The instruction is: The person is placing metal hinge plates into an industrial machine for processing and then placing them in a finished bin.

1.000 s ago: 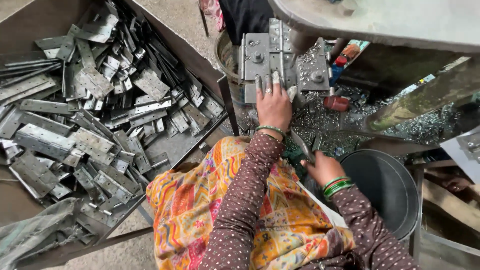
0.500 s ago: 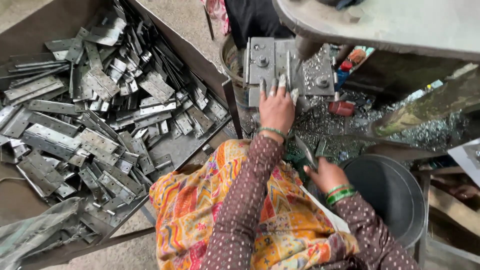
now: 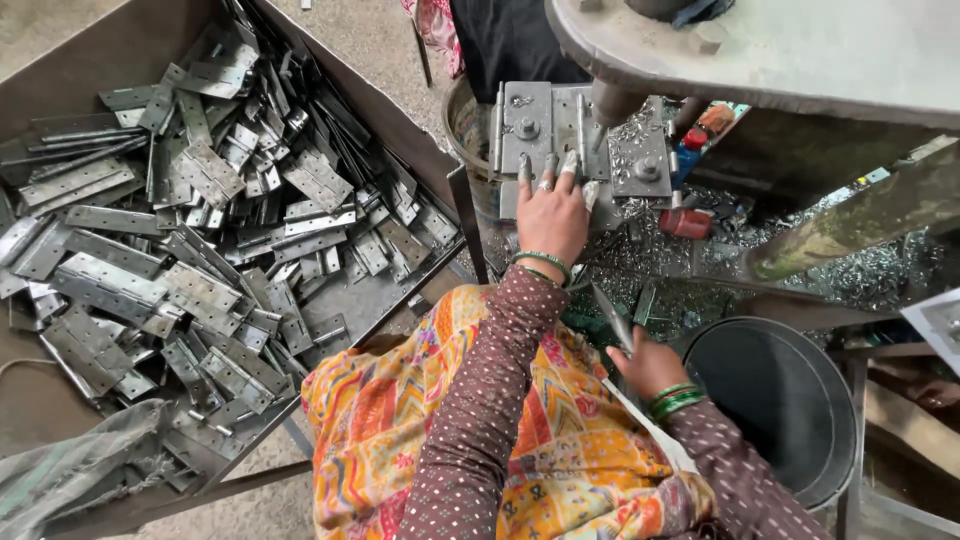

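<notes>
— Where is the metal piece being worked?

— A flat grey metal hinge plate [image 3: 560,135] lies on the press fixture [image 3: 640,160], under the machine's heavy grey arm [image 3: 760,50]. The left hand [image 3: 550,215] rests on its near edge, fingers [image 3: 568,165] spread apart and pressed flat on the plate rather than wrapped round it.

— And the other hand?

— The right hand [image 3: 650,365] is lower, near the lap, fingers closed on a thin metal strip [image 3: 612,318] that points up and away from it. Green bangles sit on both wrists.

— What lies around that?

— Bright metal shavings [image 3: 640,265] cover the bench surface below the fixture. A dark round bucket [image 3: 780,400] stands just beside the right hand. To the left, well apart from both hands, a large tray [image 3: 400,150] holds a heap of grey hinges [image 3: 200,240], long and short, lying in all directions. A patterned orange cloth [image 3: 400,420] covers the person's lap.
</notes>
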